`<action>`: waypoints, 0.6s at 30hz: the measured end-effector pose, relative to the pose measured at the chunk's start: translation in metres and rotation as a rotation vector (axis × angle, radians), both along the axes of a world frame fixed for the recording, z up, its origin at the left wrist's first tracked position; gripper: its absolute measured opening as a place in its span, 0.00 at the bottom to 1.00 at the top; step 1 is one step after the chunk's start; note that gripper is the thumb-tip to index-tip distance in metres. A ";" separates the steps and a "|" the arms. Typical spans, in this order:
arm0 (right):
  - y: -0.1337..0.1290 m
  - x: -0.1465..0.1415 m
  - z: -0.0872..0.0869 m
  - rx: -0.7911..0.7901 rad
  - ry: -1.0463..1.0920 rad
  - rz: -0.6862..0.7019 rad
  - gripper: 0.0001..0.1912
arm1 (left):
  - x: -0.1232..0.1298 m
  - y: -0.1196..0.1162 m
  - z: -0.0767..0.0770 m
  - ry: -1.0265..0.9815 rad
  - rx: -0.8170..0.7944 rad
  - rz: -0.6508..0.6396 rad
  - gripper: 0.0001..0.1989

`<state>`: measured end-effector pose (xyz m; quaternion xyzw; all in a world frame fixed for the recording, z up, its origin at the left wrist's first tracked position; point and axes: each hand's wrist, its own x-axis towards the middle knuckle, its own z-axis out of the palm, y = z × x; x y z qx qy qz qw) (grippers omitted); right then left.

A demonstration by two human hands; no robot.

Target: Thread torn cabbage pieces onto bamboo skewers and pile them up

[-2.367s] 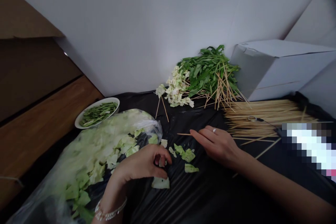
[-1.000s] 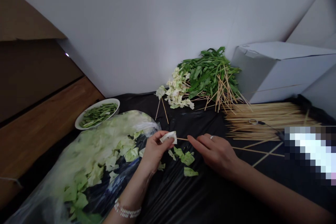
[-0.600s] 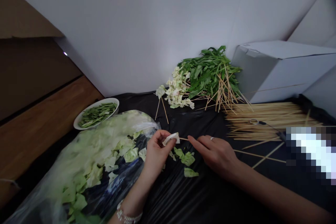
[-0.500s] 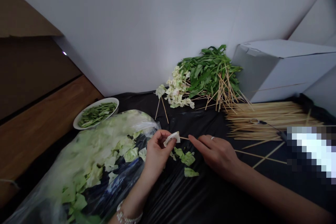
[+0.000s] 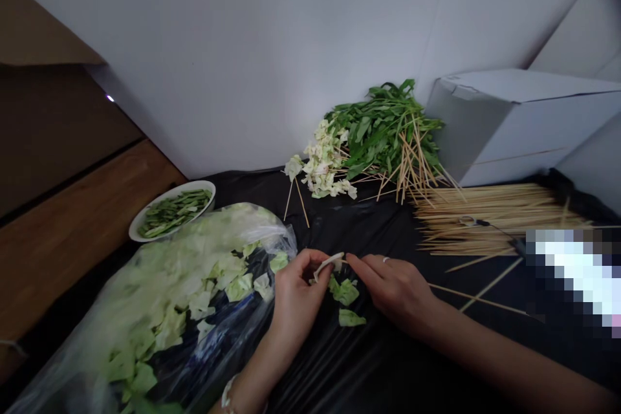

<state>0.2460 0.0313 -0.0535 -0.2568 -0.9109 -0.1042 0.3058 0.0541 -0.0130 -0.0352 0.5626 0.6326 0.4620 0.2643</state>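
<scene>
My left hand [image 5: 301,291] pinches a pale piece of cabbage leaf [image 5: 330,263], which is now seen nearly edge-on. My right hand [image 5: 395,284] is closed on a thin wooden skewer [image 5: 475,297]; its tip end meets the leaf between my hands, and its long end sticks out behind the hand to the right. Whether the tip has pierced the leaf I cannot tell. Loose green cabbage pieces [image 5: 345,292] lie on the black sheet just below my fingers. Left of my hands, a clear plastic bag [image 5: 208,226] holds many torn cabbage leaves.
An oval white bowl [image 5: 212,197] of cut green vegetables stands at the left. Skewered cabbage [image 5: 323,162] and leafy greens [image 5: 378,129] are piled by the wall. Bare skewers [image 5: 485,213] lie at the right with scissors [image 5: 468,221] on them, before a white box [image 5: 485,129].
The leaf in my left hand has turned from showing its flat face to nearly edge-on. My right fingertips have come closer to it, with less skewer showing between the hands.
</scene>
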 end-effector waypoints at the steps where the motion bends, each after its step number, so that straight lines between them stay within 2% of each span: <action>1: 0.001 0.000 0.000 0.001 0.009 -0.001 0.19 | -0.002 0.001 0.000 0.004 0.006 0.019 0.04; 4: 0.006 0.002 0.003 -0.027 0.051 -0.022 0.17 | -0.008 0.004 0.000 -0.075 0.044 0.061 0.05; 7: 0.014 0.006 0.007 -0.123 0.160 -0.092 0.14 | -0.009 0.007 -0.001 -0.172 0.031 0.038 0.15; 9: 0.019 0.010 0.010 -0.169 0.249 -0.145 0.11 | -0.007 0.008 -0.001 -0.062 -0.021 -0.033 0.13; 11: 0.023 0.012 0.012 -0.171 0.307 -0.169 0.10 | -0.005 0.006 -0.001 0.153 -0.051 -0.168 0.04; 13: 0.024 0.013 0.013 -0.155 0.324 -0.174 0.10 | -0.004 0.004 -0.001 0.324 -0.048 -0.322 0.01; 15: 0.024 0.013 0.013 -0.150 0.316 -0.167 0.10 | -0.004 0.002 -0.001 0.411 -0.053 -0.424 0.05; 18: 0.023 0.012 0.013 -0.150 0.301 -0.152 0.10 | -0.004 0.001 -0.003 0.520 -0.100 -0.472 0.12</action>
